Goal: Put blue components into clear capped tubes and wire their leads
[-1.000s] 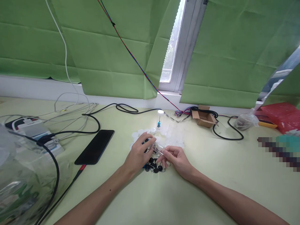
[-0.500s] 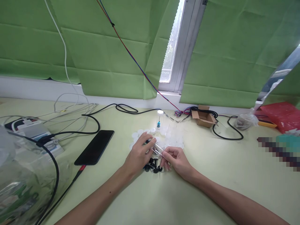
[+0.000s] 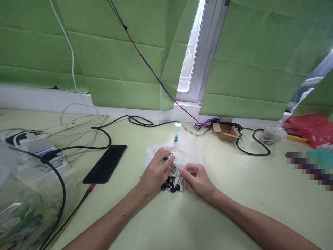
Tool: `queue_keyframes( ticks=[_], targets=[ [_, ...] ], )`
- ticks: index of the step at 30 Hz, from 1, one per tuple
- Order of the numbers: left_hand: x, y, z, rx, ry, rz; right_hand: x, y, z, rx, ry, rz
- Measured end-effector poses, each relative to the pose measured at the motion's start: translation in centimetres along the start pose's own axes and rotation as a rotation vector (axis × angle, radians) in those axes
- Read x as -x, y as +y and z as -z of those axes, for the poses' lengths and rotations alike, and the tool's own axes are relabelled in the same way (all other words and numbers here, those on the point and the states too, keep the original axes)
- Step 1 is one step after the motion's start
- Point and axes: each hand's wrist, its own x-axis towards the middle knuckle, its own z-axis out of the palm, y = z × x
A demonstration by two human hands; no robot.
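Observation:
My right hand [image 3: 197,177] pinches the near right end of a clear plastic tube [image 3: 177,165], which lies slanted between both hands. Curled over the tube's far left end is my left hand [image 3: 155,172], its fingers closed near a small dark blue part that they mostly hide. Under the hands lies a pile of black-headed pins with metal shafts [image 3: 172,184]. White round caps [image 3: 150,150] are spread behind the hands. Beyond them stands a clear capped tube [image 3: 177,130] with a blue-based needle-like piece inside.
A black phone [image 3: 105,164] with a plugged cable lies left. Farther left are a power strip [image 3: 44,152] and a clear plastic bag [image 3: 23,208]. Along the back run black cables [image 3: 140,121] and an open cardboard box [image 3: 227,131]. A red bag [image 3: 314,130] is at right.
My left fingers have shifted slightly over the tube's far end, showing more of the blue part. My right fingers have drawn in from the black-headed pins and still hold the tube.

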Motion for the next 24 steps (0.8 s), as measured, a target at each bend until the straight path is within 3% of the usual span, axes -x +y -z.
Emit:
queue_keyframes(
  ticks=[12, 19, 24],
  targets=[
    [-0.1, 0.3, -0.1, 0.029, -0.009, 0.115, -0.1, 0.0, 0.1, -0.020, 0.050, 0.043],
    [-0.7, 0.5, 0.3, 0.118, 0.041, 0.335, 0.1, 0.5, 0.2, 0.073, 0.189, 0.247],
    [-1.4, 0.8, 0.8, 0.244, 0.127, 0.644, 0.1, 0.7, 0.5, 0.285, 0.281, 0.350]
  ],
)
